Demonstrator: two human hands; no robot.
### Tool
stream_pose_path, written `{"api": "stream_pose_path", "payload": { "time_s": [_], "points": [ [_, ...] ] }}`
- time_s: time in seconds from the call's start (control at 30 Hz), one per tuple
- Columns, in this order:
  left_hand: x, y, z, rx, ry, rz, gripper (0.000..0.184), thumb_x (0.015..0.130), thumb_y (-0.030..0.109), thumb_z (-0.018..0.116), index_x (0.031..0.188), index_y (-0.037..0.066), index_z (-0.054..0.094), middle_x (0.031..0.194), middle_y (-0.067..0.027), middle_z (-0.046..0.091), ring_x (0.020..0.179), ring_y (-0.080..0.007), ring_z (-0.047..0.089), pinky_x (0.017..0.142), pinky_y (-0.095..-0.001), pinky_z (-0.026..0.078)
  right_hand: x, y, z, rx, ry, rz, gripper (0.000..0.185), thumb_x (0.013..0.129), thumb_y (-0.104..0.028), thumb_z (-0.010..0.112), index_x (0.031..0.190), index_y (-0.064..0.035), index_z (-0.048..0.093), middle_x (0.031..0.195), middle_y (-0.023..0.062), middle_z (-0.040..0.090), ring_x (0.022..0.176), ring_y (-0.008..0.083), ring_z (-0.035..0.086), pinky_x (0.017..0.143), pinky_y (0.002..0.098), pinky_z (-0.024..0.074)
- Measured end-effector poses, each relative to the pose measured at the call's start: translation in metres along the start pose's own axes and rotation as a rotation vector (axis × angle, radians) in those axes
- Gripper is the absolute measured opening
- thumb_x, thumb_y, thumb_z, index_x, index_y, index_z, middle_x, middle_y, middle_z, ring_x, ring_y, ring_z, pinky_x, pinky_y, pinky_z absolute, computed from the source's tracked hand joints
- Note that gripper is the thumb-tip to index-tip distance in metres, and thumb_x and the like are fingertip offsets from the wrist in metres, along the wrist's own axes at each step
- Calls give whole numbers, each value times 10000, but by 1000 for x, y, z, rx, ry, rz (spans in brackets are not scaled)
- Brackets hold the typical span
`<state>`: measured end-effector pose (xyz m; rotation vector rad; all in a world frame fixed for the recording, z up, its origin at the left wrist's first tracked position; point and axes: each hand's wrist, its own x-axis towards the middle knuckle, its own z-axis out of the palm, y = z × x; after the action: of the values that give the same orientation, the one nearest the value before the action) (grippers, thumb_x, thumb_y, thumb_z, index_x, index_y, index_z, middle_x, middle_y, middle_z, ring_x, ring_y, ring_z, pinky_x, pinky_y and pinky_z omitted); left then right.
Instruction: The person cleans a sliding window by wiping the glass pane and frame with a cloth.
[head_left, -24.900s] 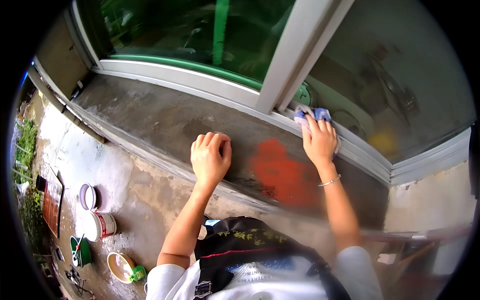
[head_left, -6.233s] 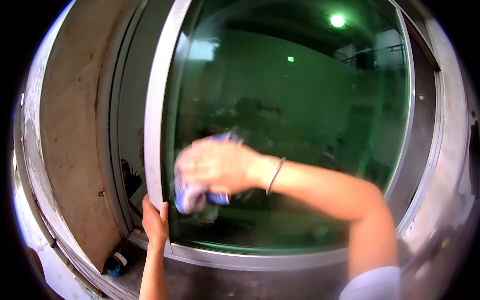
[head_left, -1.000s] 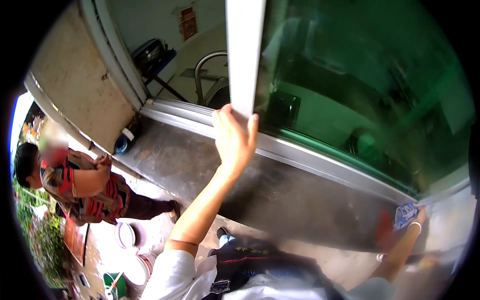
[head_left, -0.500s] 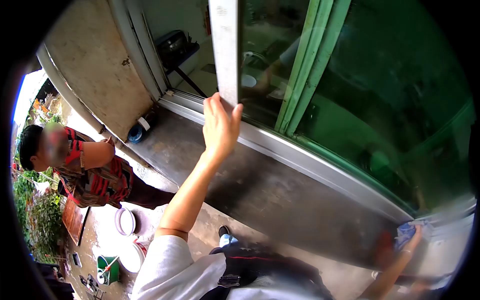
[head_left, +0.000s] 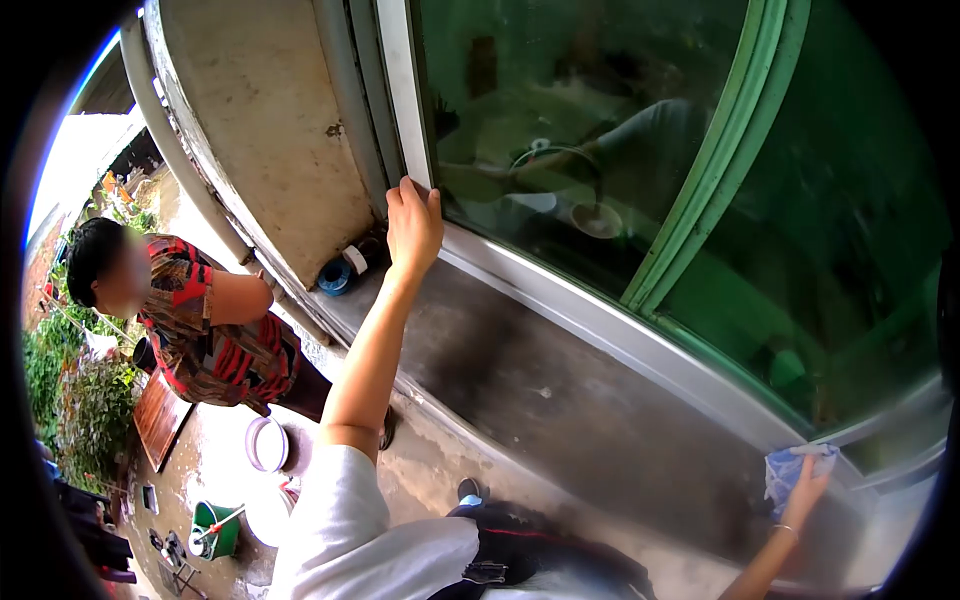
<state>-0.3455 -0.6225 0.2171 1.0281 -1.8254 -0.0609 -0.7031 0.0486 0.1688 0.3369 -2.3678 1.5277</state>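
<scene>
My left hand [head_left: 413, 226] is at the lower end of the sliding window's white frame [head_left: 399, 95], its fingers closed around the edge. The green-tinted glass pane [head_left: 570, 140] stands right beside that hand and mirrors an arm and a round container. At the far lower right, my right hand [head_left: 806, 492] presses a blue-and-white cloth [head_left: 782, 480] against the corner of the white window track [head_left: 600, 330]. The fingers lie over the cloth and partly hide it.
A dark concrete ledge [head_left: 560, 400] runs below the window. A blue roll [head_left: 335, 276] sits at its far end. To the left stands another person [head_left: 225, 330]. On the ground are a green bucket [head_left: 215, 528], a pale basin [head_left: 267, 444] and a wooden board [head_left: 160, 420].
The sliding pane has moved left with my left hand, up to the side frame, and the gap there has closed. My right hand stays at the track corner with the cloth.
</scene>
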Motion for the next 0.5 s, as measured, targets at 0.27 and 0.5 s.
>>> {"api": "stream_pose_path", "payload": {
  "time_s": [0.27,0.5],
  "points": [
    [29,-29,9,178,151,14,357,878,201,651,1131,8,488,1091,-210,512,963,-399,590,720,-469,556,-14,-23,37,-9,-28,-72,494,980,-181,597,1376,70,439,1329,141,559,1210,208,532,1060,341,376],
    [24,-30,10,-84,170,-232,250,851,86,552,1083,20,488,1068,-235,532,948,-444,588,781,-512,510,-31,-57,47,-60,-134,-407,463,916,-125,690,1287,87,512,1281,224,579,1088,294,589,980,414,462]
  ]
}}
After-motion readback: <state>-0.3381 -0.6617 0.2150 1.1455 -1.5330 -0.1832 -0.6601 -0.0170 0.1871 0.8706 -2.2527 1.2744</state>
